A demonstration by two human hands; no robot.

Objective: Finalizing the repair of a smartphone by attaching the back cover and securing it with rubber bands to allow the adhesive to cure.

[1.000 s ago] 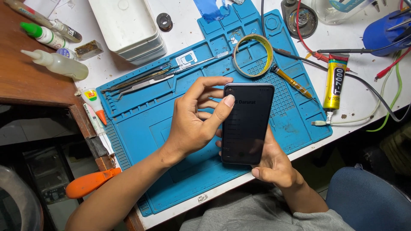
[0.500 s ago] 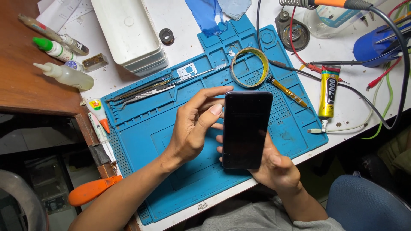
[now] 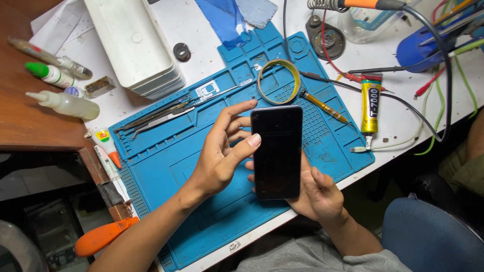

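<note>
Left hand (image 3: pixel 222 156) grips the phone's (image 3: pixel 277 151) left edge w/ thumb on the glass and fingers bent round the top-left corner; right hand (image 3: pixel 315 194) cups the phone from beneath, fingers closed on its lower back. Phone: flat black slab, glossy dark screen facing up, rounded corners, held just above the blue mat (image 3: pixel 166 176), near the mat's front-right part. Mat is rubbery, ribbed along its edges, scuffed and dusty, w/ small moulded pockets along its back edge; metal tweezers (image 3: pixel 159 116) and thin steel picks lie in the long groove at back-left. Roll of tape (image 3: pixel 279 80), a thin yellowish ring, sits on the mat's back-right area, w/ a brass-handled tool (image 3: pixel 322 107) just beside it. Yellow glue tube (image 3: pixel 371 103) w/ black cap lies off the mat's right edge on the white worktop (image 3: pixel 201 25). Stack of white plastic trays (image 3: pixel 133 45), smooth and rectangular, stands at the worktop's back-left; contents not visible. Soft clear squeeze bottle (image 3: pixel 65 103) and green-capped bottle (image 3: pixel 50 74) lie at the left edge. Orange-handled tool (image 3: pixel 103 235) is below the front-left corner.
</note>
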